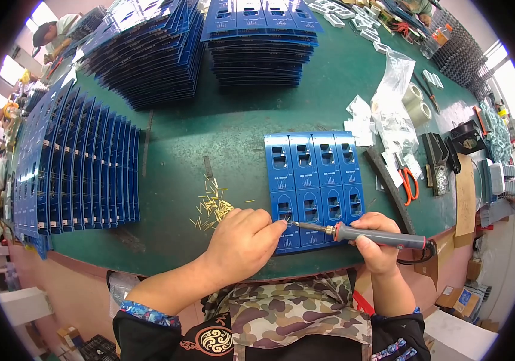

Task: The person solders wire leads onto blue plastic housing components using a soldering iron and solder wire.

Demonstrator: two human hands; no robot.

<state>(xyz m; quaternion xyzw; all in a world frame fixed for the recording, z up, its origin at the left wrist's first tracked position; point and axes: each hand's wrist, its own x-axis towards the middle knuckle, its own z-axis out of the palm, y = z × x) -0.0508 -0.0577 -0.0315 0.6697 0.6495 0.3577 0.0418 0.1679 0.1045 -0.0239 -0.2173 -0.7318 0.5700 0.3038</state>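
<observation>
The right hand [380,249] gripped a soldering iron [383,236]; whether the left hand [242,240] pinched anything was unclear. Soldering seemed underway on the blue board [298,182], right of centre, next calling for steady contact.

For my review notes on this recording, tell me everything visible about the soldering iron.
The soldering iron has a grey, plastic-looking handle with red accents at both ends, a brownish metallic collar and a slim metallic shaft. A black cord hangs near its rear. Gripped in the right hand, it points left over the blue panel, tip close to the left hand; contact there is unclear.
</observation>
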